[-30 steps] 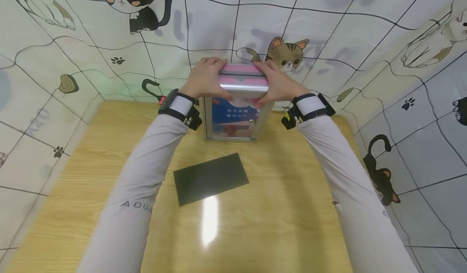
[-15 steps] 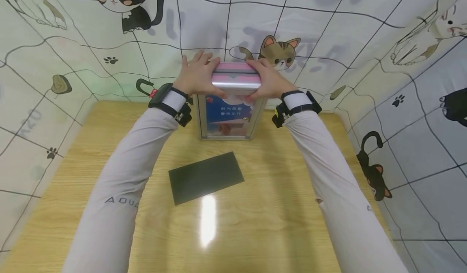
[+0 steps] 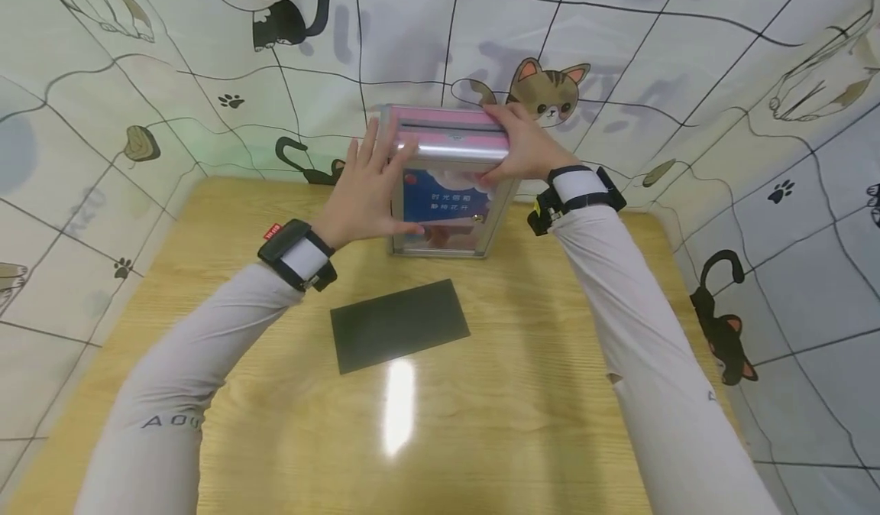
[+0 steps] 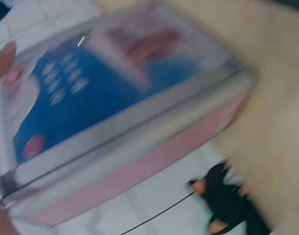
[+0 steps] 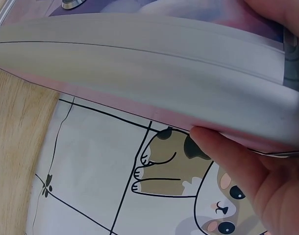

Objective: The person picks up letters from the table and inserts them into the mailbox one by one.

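A pink, silver-edged letter box (image 3: 448, 208) stands upright at the table's back, with a slot in its top. Its front is blue with white characters and has a small lock (image 3: 477, 217). My right hand (image 3: 528, 147) grips its upper right corner, thumb at the front and fingers on the top and far side. Fingers spread, my left hand (image 3: 364, 194) is at the box's left side; whether it touches is unclear. In the blurred left wrist view the box (image 4: 105, 98) shows its front and one side. The right wrist view has the box's silver edge (image 5: 139, 54) close up.
A dark rectangular sheet (image 3: 400, 325) lies flat on the wooden table (image 3: 481, 423) in front of the box. Behind and at both sides hangs a white cloth (image 3: 660, 64) printed with cats and lines. The cloth stands close behind the box.
My left hand has let go of the box's upper left corner and moved down and left, fingers spread. The right hand keeps its grip. The head view has shifted slightly.
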{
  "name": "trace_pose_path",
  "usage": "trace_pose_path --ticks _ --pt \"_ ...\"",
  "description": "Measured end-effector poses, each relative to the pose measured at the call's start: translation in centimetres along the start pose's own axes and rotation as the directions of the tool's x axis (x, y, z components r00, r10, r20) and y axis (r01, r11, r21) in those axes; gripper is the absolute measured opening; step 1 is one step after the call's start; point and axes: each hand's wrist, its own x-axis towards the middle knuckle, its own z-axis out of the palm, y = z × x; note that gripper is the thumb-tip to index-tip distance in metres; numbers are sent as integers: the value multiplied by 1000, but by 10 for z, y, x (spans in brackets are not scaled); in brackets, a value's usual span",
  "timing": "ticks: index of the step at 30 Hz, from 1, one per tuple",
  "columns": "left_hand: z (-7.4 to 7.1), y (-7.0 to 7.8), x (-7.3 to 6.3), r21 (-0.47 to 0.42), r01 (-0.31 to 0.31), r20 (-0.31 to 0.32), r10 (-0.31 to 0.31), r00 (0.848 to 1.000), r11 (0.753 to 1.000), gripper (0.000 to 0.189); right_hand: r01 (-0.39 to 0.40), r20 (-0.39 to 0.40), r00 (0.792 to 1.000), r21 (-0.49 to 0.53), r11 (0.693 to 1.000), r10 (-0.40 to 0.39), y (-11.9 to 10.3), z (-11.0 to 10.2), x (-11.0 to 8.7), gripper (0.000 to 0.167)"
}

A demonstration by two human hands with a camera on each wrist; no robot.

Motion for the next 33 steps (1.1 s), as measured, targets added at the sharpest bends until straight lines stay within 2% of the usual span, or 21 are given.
trace_pose_path --ticks 3,7,11,17,21,27,33 --pt "15 3 -23 -13 -15 9 15 1000 1000 120 -1 -1 1000 4 1000 1 -1 0 0 115" --pt "38 9 -47 -40 -4 87 7 996 999 116 -2 1 1000 3 1000 2 -1 -1 -1 115" --pt "64 13 -69 -64 26 170 -15 985 998 117 2 -5 1000 -3 1000 -2 -1 -1 0 114" --pt "105 21 -104 -72 81 238 -62 969 994 120 -3 -8 1000 6 1000 3 -1 0 -1 114" --pt "128 26 -124 -84 123 297 -92 950 989 121 -2 -16 1000 -6 1000 1 -1 0 -1 114" --pt "143 28 -140 -72 161 364 -124 923 984 123 4 -18 1000 -3 1000 -4 0 0 -1 113" --pt "145 27 -143 -65 176 396 -137 908 982 123 0 -19 1000 0 1000 0 0 1 -1 113"
